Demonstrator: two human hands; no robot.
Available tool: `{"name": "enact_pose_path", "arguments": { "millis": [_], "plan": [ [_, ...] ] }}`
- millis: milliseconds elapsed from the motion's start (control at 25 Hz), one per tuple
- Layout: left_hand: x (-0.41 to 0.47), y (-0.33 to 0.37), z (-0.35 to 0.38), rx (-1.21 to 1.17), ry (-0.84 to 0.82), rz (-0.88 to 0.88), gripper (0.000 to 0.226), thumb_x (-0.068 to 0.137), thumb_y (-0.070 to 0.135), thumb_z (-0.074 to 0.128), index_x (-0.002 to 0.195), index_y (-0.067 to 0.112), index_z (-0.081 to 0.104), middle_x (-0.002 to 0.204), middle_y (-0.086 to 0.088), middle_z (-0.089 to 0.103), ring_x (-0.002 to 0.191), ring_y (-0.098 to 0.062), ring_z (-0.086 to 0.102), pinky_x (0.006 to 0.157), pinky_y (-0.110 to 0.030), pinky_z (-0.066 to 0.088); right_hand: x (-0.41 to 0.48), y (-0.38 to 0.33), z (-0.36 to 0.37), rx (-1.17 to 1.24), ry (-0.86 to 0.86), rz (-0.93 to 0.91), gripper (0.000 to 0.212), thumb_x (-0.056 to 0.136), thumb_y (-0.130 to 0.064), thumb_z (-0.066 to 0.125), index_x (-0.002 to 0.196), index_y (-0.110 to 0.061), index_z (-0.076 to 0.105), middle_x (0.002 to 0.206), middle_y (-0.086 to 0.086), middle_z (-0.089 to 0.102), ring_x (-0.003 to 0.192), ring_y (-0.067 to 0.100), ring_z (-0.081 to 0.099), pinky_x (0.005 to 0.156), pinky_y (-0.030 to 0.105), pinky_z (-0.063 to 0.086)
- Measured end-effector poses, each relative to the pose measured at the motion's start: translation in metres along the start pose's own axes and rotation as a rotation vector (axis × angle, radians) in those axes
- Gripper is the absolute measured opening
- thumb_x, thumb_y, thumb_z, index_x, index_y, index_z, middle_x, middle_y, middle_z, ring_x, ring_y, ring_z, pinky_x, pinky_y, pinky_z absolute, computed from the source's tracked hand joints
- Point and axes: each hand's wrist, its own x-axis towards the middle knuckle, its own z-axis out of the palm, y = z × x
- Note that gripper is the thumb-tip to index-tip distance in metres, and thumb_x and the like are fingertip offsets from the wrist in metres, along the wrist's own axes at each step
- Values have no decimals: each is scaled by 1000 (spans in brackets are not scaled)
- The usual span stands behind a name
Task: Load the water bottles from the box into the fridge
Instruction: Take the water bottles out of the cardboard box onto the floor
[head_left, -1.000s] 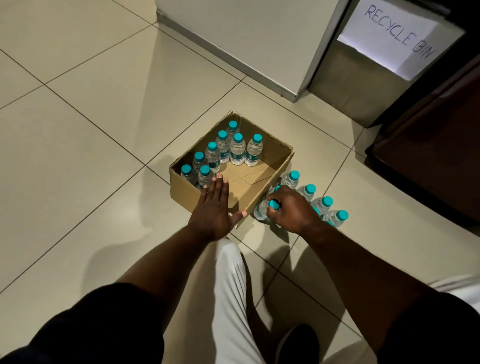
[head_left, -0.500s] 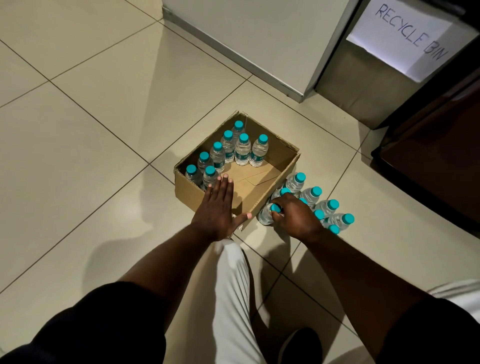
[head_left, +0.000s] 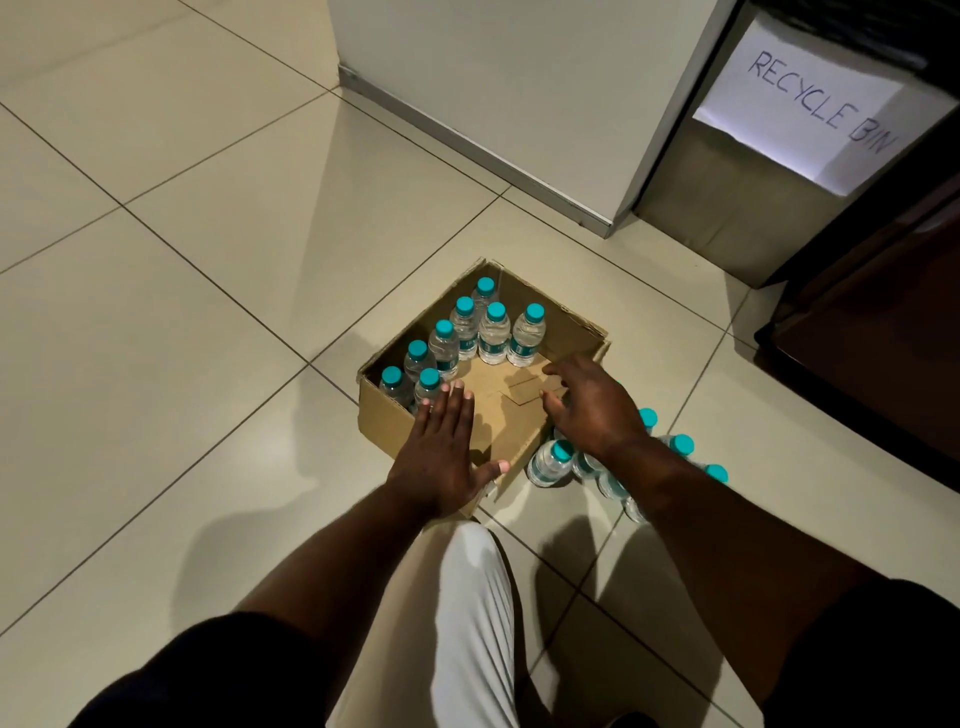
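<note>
Bottles stand upright in our box; floor bottles cluster beside it. Our left hand lies flat on its near wall, our right hand hovers spread, seemingly empty; its forearm could topple the floor bottles.

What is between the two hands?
Only the bare cardboard bottom of the box lies between the left hand and right hand, in the head view.

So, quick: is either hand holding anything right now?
Left hand: open, resting flat on the box rim.
Right hand: open, holding nothing, over the box.
</note>
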Motion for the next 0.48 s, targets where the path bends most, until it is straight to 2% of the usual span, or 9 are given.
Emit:
{"name": "enact_pose_path", "arguments": {
  "millis": [120, 240, 400, 480],
  "plan": [
    [1, -4, 10, -17, 73, 25, 103, 91, 84, 11, 159, 10, -13, 165, -11, -24, 151, -23, -28, 122, -43, -16, 35, -2, 6, -21, 2, -12, 57, 95, -32, 67, 147, -31, 44, 151, -3, 46, 129, 21, 53, 96, 33, 48],
    [3, -6, 18, -41, 125, 33, 102, 93, 83, 18, 160, 11, -10, 166, -8, -22, 152, -21, -25, 121, -42, -16, 68, -1, 12, -48, -17, -30, 66, 96, -24, 65, 155, -28, 33, 163, -1, 30, 144, 24, 39, 109, 40, 42],
    [7, -8, 26, -60, 186, 60, 101, 94, 80, 26, 161, 10, -3, 169, -8, -15, 155, -24, -15, 124, -44, -12, 98, 3, 20, -82, -92, -43, 71, 94, -13, 65, 156, -22, 34, 165, 4, 28, 145, 28, 37, 114, 41, 37],
    [8, -10, 29, -70, 213, 76, 101, 95, 78, 30, 162, 9, 0, 169, -9, -11, 156, -26, -10, 125, -42, -10, 103, 2, 24, -85, -76, -46, 68, 92, -9, 67, 154, -18, 38, 161, 8, 33, 140, 30, 43, 109, 40, 42]
  ]
}}
